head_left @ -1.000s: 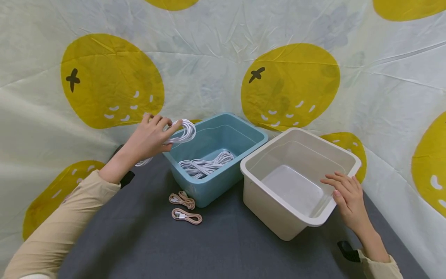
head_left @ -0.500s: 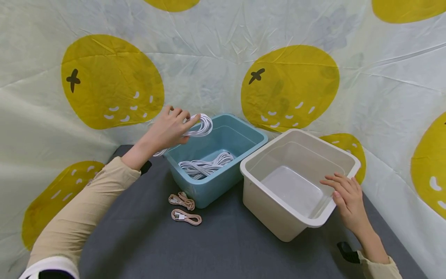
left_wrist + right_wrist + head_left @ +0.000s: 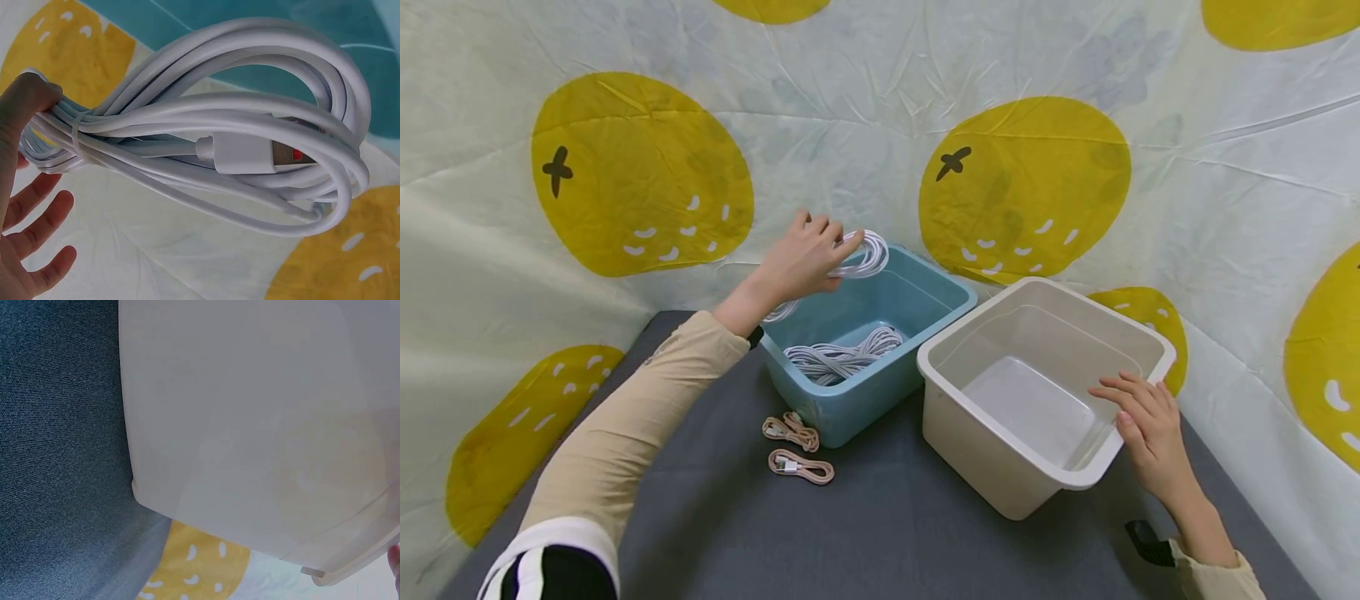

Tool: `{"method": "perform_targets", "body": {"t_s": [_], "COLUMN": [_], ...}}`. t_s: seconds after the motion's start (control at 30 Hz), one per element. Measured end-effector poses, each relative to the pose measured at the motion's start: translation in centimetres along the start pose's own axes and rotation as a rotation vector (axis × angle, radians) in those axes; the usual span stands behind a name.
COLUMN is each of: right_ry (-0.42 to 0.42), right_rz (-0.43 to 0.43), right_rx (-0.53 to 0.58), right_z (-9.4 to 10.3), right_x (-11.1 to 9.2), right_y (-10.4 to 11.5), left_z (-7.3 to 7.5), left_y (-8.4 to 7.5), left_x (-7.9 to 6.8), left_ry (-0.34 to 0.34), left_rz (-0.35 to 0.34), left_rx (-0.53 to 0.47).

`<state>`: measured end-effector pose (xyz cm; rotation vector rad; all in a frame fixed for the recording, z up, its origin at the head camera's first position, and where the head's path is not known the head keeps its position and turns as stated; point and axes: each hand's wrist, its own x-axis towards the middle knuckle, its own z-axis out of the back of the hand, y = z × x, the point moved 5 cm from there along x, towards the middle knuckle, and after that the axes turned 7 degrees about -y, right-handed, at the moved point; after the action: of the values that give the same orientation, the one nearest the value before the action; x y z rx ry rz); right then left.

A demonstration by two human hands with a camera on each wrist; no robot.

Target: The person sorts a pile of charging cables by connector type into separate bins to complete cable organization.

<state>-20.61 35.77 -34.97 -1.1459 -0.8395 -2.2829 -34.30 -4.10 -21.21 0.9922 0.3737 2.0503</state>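
Note:
A coiled white USB cable (image 3: 874, 255) hangs over the left part of the blue bin (image 3: 857, 408), pinched in my left hand (image 3: 805, 257). In the left wrist view its loops are bound by a thin tie, and a white USB plug (image 3: 244, 153) shows among them. The other fingers of that hand are spread below the coil. Inside the blue bin lie more bundled white cables (image 3: 842, 358). On the right, my right hand (image 3: 1152, 429) rests on the rim of the beige bin (image 3: 973, 446), fingers loosely extended over its inside. The right wrist view shows mostly that bin's outer wall.
Two tan coiled cables, a knotted one (image 3: 792, 432) and a looped one (image 3: 801, 468), lie on the dark grey tablecloth (image 3: 865, 533) before the blue bin. The bins stand side by side, close together. Behind them hangs a pale curtain (image 3: 850, 150) with yellow fruit prints.
My left hand has carried the coiled white cable rightward and slightly up, from the blue bin's left edge to above the bin. The right hand and both bins have stayed put.

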Motion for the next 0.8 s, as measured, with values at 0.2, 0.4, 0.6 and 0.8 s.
{"method": "perform_targets", "body": {"t_s": [0.2, 0.4, 0.6, 0.8], "right_ry": [-0.002, 0.003, 0.002, 0.001], "right_rz": [0.013, 0.009, 0.006, 0.005], "right_rx": [-0.001, 0.006, 0.001, 0.0], "right_z": [0.0, 0.1, 0.0, -0.1], "right_x": [0.2, 0.1, 0.1, 0.1], "right_y": [0.1, 0.0, 0.0, 0.0], "left_z": [-1.1, -2.5, -3.8, -4.5], "left_y": [-0.5, -1.0, -1.4, -1.8], "left_x": [1.2, 1.6, 1.2, 0.7], "left_ry": [0.038, 0.078, 0.127, 0.167], "left_rz": [0.018, 0.042, 0.055, 0.04], "left_rx": [-0.01, 0.005, -0.027, -0.02]}}
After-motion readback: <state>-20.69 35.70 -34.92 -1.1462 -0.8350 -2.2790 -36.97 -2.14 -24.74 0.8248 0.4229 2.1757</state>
